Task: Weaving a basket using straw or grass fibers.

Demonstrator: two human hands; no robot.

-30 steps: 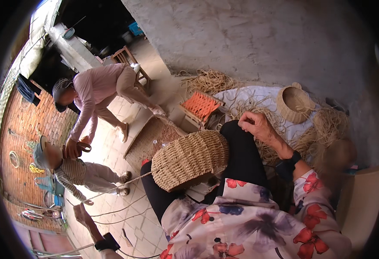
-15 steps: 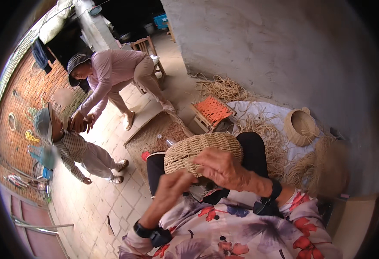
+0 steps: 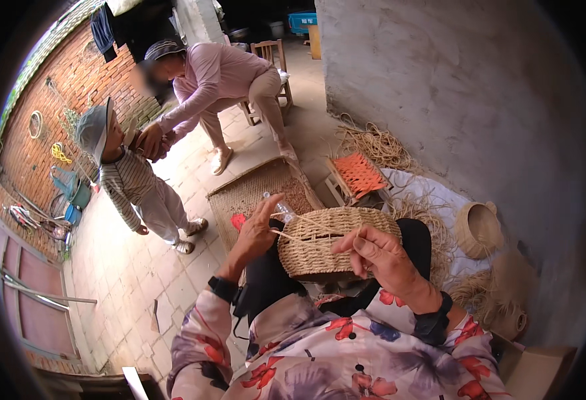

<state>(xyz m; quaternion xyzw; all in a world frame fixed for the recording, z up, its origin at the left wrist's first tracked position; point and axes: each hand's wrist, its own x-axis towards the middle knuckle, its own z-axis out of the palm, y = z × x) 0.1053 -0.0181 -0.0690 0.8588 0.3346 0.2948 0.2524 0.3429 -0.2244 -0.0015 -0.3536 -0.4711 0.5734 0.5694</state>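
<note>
A woven straw basket (image 3: pixel 338 227) rests across my lap, its ribbed side facing up with a dark gap between the rows. Left of it, my left hand (image 3: pixel 256 230) is raised with a thin pale cord (image 3: pixel 294 237) looped about its fingers. The cord stretches over the basket towards my right hand (image 3: pixel 377 257), whose fingers are curled together above the basket's near right side. Its exact grip on the cord is partly hidden by the fingers. Both wrists wear black bands.
Cord heaps (image 3: pixel 376 147) and a round basket (image 3: pixel 478 230) lie by the grey wall on the right. Ahead stand an orange-woven stool (image 3: pixel 361 175) and a mat (image 3: pixel 253 193) with brown bits. A seated person (image 3: pixel 230 77) leans towards a standing child (image 3: pixel 133 177) at left.
My hands have moved apart: the left up and to the left, the right to the right. The cord now shows stretched between them. The view has shifted, and the other person and child remain together.
</note>
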